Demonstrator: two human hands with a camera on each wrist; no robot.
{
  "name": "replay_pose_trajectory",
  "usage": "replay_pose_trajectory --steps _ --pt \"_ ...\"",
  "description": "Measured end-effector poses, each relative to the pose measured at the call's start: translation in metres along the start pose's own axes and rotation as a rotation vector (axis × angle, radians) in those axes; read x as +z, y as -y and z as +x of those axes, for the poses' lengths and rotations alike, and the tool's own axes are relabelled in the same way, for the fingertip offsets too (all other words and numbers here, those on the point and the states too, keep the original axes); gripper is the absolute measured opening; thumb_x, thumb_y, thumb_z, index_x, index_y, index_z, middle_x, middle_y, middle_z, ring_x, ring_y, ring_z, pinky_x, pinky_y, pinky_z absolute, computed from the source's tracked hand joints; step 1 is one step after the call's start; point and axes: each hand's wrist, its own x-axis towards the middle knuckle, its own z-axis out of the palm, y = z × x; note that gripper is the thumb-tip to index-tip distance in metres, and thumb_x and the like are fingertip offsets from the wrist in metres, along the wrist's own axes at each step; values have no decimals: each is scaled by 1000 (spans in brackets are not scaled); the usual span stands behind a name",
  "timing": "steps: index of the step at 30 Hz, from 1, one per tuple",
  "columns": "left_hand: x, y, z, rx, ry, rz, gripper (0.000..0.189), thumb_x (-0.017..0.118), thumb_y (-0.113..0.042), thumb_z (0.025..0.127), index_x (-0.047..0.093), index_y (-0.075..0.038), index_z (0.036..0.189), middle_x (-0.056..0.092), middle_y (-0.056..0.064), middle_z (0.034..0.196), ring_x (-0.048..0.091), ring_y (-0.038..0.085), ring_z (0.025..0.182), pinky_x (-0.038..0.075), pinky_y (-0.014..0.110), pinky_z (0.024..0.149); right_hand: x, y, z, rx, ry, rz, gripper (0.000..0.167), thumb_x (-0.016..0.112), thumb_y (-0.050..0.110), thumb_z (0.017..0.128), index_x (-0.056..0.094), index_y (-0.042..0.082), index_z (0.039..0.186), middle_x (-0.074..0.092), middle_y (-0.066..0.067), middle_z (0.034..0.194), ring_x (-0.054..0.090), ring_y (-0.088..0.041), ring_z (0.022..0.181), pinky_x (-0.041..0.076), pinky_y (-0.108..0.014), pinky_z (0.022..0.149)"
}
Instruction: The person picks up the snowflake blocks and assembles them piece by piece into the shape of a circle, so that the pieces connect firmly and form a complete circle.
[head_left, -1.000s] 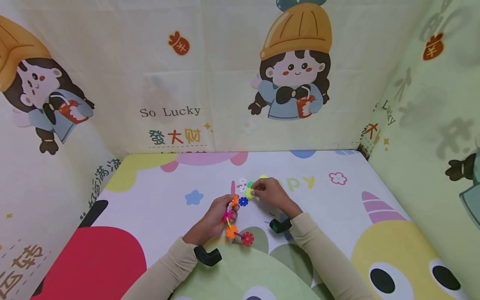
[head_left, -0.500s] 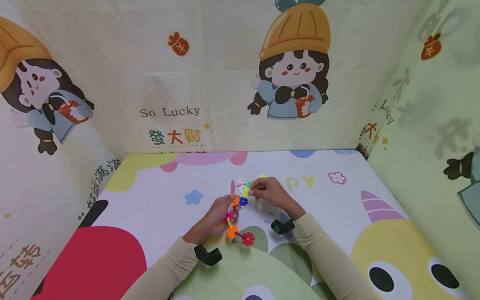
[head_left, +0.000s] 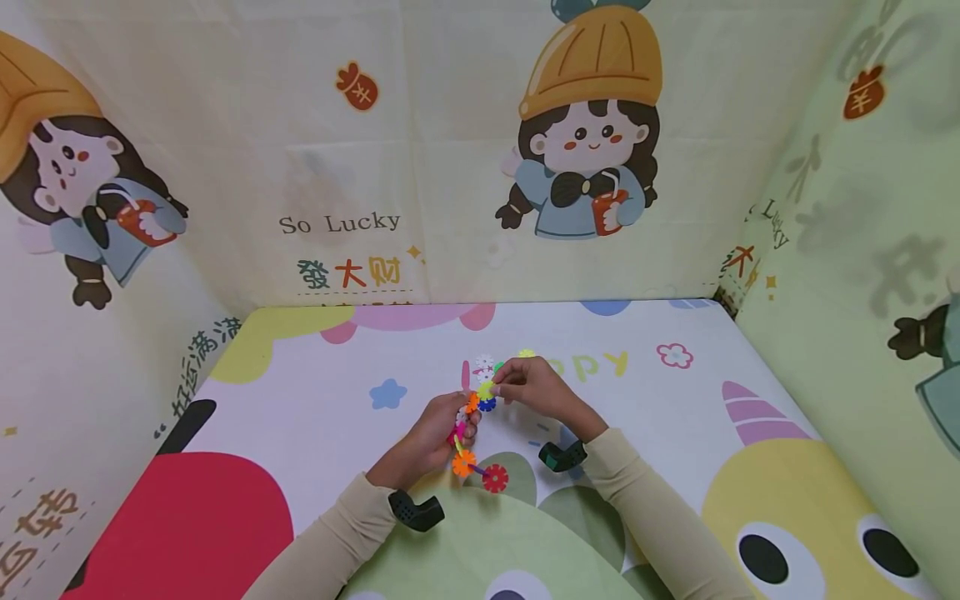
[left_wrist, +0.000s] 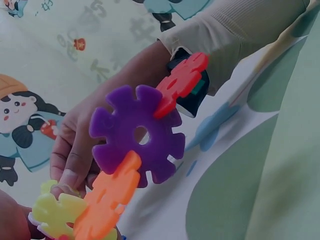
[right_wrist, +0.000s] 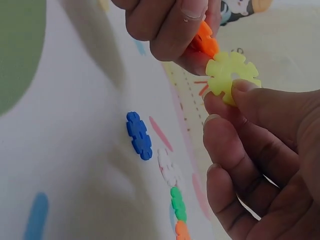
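Note:
My left hand [head_left: 438, 429] grips a chain of notched plastic snowflake discs. From it hang an orange disc [head_left: 463, 462], a purple disc [left_wrist: 112, 130] and a red disc [head_left: 495, 478], slotted edge to edge. Another orange disc [right_wrist: 204, 42] pokes out at the left fingertips. Between thumb and fingers, my right hand [head_left: 536, 387] pinches a yellow disc [right_wrist: 227, 70], whose rim meets that orange disc in the right wrist view. Part of the chain is hidden inside the left hand.
Loose discs lie on the printed tabletop beyond the hands: a blue disc [right_wrist: 139, 136], a white disc [right_wrist: 170, 167], a green disc [right_wrist: 178, 204] and an orange one [right_wrist: 182, 230]. Behind the table rises a cloth backdrop [head_left: 450, 167] with cartoon figures.
My right hand has brought the yellow disc left and slightly nearer, up to the orange disc at the left fingertips. The left hand and its chain have stayed almost still.

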Motion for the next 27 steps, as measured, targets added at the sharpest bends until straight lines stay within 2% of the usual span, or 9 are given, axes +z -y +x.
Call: replay_pose_trajectory --steps 6,11,16,20,27 --pt "1 1 -1 -1 27 6 33 36 -25 107 41 2 125 52 4 76 43 10 55 43 18 53 -1 4 -2 -22 17 -19 11 70 9 90 69 5 100 70 -1 84 66 -20 70 54 -31 69" --pt "2 1 -2 6 30 -1 34 34 -26 107 42 4 122 53 4 75 43 10 55 43 18 53 -1 7 -3 -27 10 -26 9 70 9 90 70 5 98 71 -6 86 67 -21 71 55 -30 71" --pt "2 3 -2 -2 0 -29 35 31 -26 108 37 3 127 55 5 75 44 10 56 44 18 54 -1 6 -4 -50 -15 -78 6 71 9 89 73 5 94 70 -2 86 63 -17 75 54 -27 71" --pt "1 4 0 -2 -22 -32 39 36 -25 107 33 3 135 55 5 76 45 10 56 43 17 53 -1 6 -5 -79 -13 -119 5 73 9 88 74 6 91 68 2 84 61 -14 74 54 -25 69" --pt "0 1 1 -14 -55 11 43 40 -24 107 31 0 141 54 7 77 44 11 56 43 17 53 0 10 -7 -141 16 -161 4 75 8 85 76 6 88 68 4 80 59 -12 69 53 -26 63"
